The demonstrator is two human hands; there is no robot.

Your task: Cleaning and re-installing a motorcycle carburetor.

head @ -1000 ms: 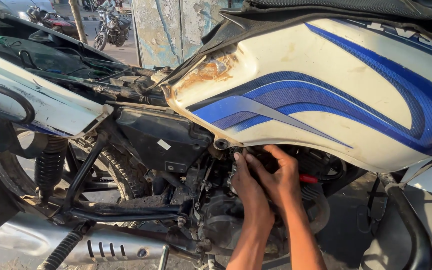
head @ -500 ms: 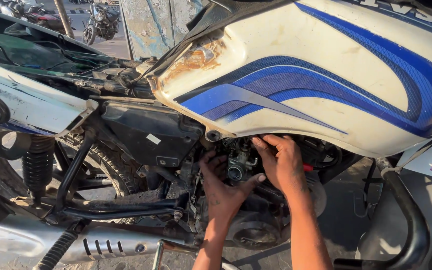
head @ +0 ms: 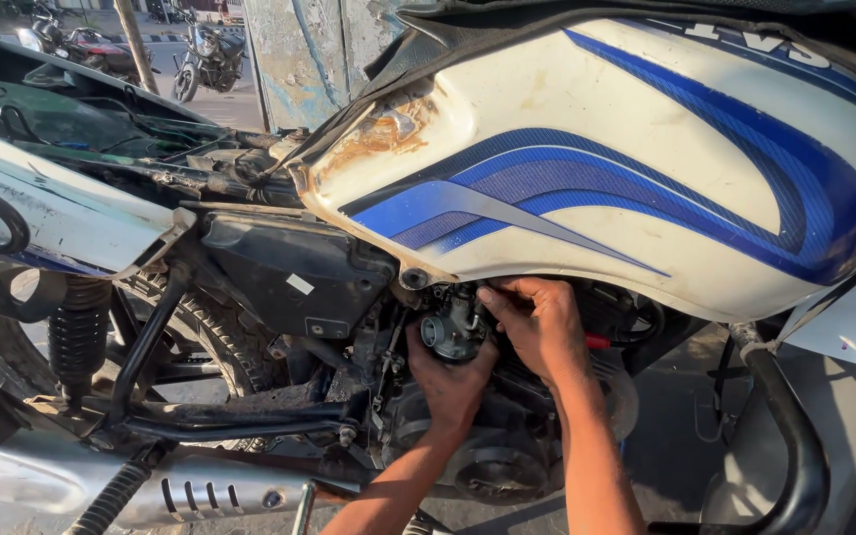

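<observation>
While both hands [head: 507, 347] grip it, carburetor [head: 451, 332] mouth faces left.

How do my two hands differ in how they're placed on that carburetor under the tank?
The left hand cups the carburetor from below, palm up; the right hand comes from the side, fingertips at its top. The left sits lower, the right nearer the fuel tank. Both are bare and touch it.

We see a grey, dusty paved ground [head: 681, 446] carrying the white and blue motorcycle [head: 646, 159], whose black ribbed rear tyre [head: 220, 342] stands on it; farther back, other parked motorcycles [head: 205, 54] rest on the same pavement.
</observation>
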